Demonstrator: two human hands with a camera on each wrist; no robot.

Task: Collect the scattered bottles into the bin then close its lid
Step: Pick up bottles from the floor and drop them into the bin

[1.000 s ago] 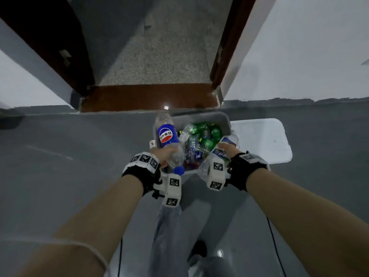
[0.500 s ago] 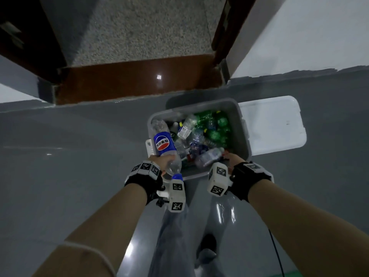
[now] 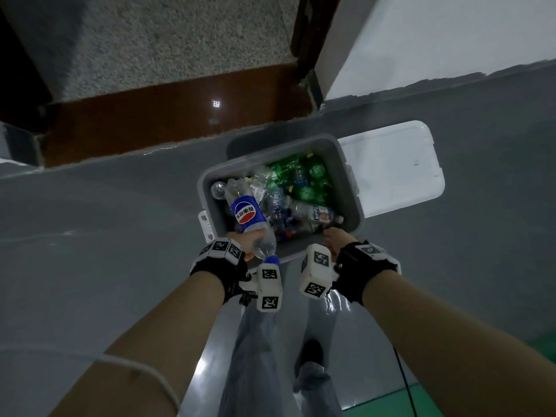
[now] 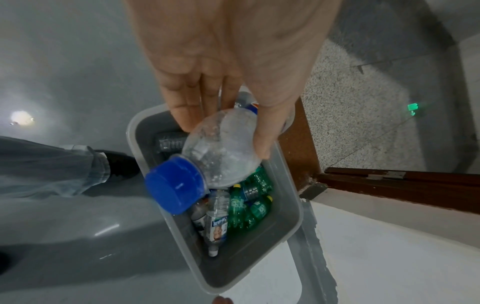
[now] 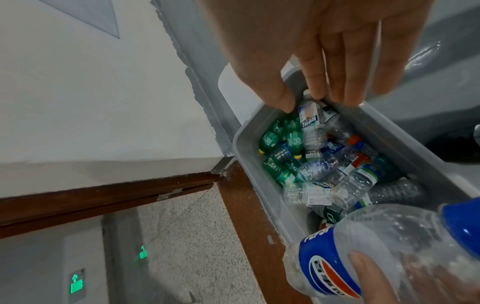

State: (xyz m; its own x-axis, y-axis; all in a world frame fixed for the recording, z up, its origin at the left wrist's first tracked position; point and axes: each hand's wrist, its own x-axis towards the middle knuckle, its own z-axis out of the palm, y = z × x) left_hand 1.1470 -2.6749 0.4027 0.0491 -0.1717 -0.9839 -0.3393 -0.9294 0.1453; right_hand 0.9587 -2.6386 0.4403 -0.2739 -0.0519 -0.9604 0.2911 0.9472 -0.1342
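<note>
On the grey floor stands a grey bin (image 3: pixel 353 188), holding several green and clear bottles. Its white lid (image 3: pixel 391 170) lies flipped open to the right. My left hand (image 3: pixel 246 240) grips a Pepsi bottle (image 3: pixel 248 216) with a blue cap (image 4: pixel 176 185) near its neck, base tilted down over the bin's left half. My right hand (image 3: pixel 335 240) hovers over the near rim, fingers relaxed and holding nothing. A small clear bottle with a white label (image 5: pixel 310 123) lies in the bin just below those fingertips (image 5: pixel 318 93).
A brown door threshold (image 3: pixel 168 115) and speckled floor lie beyond the bin. A white wall (image 3: pixel 451 40) rises at the right. My legs and a dark shoe (image 3: pixel 311 353) stand just short of the bin. A thin cable (image 3: pixel 404 383) trails at lower right.
The right hand has let the small clear bottle go into the bin and now hangs over the rim. The left hand has lowered the Pepsi bottle toward the bin.
</note>
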